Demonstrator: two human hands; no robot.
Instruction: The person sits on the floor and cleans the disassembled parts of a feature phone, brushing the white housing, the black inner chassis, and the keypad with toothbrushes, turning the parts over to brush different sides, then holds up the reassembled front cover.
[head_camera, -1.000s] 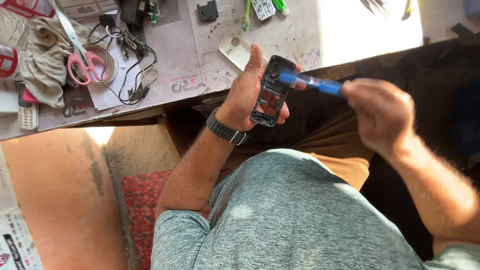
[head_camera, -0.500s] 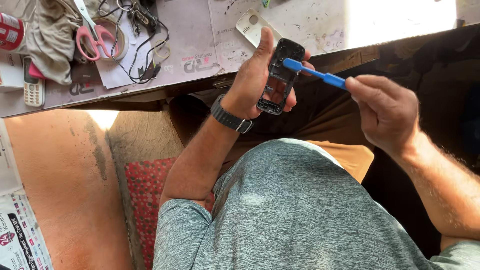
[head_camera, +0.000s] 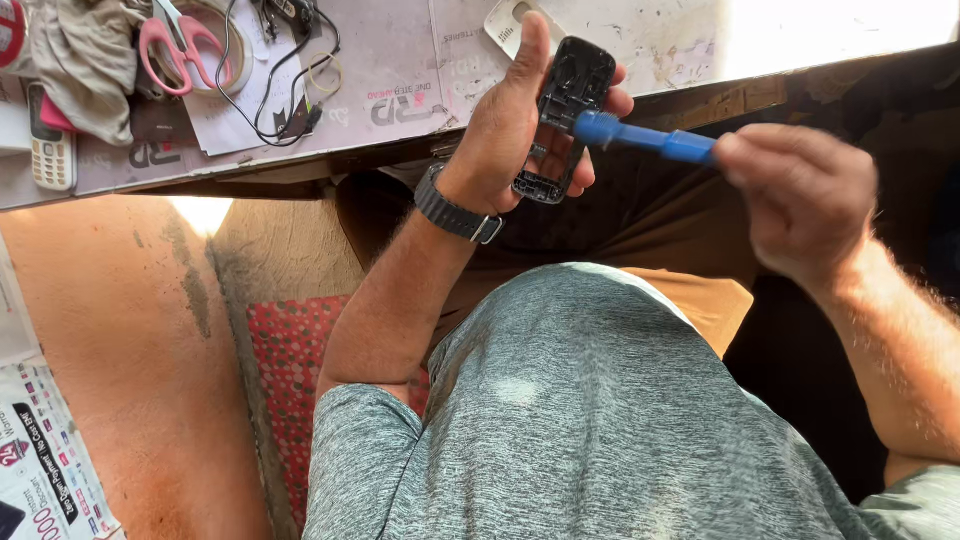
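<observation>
Since a moment ago your left hand (head_camera: 510, 140) has tilted the opened phone shell (head_camera: 560, 120) upright above the surface (head_camera: 400, 70); your right hand (head_camera: 800, 200), closed on the blue brush (head_camera: 640, 138), works inside, cleaning evidently unfinished.

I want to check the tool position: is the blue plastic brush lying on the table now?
No, the blue plastic brush is held in the right hand, its head against the black phone frame.

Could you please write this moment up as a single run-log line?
left hand: holds black phone frame | right hand: holds blue brush, head on frame | worktable: pink scissors, cables
</observation>
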